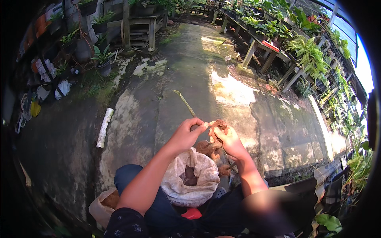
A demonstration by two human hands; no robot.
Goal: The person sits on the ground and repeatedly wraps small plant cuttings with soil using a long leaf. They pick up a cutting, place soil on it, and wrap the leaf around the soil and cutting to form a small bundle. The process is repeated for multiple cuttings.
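My left hand (190,132) pinches the lower end of a long, thin leaf cutting (186,102), which points up and away. My right hand (229,138) is closed on a clump of brown fibre (221,124), with its fingertips close to those of my left hand. Both hands are above and beyond a rolled-down white woven sack (190,196) between my legs, with dark material inside. More brown fibre bundles (205,148) lie on the ground under my right hand, and a round fibre ball (223,170) lies nearer to me, beside the sack.
A second sack (99,208) with brown material stands at my left leg. A white weathered tube (105,128) lies on the concrete floor (134,131). Potted plants stand on a wooden bench (253,35) at the right and along the left side. Something red (192,213) is near my lap.
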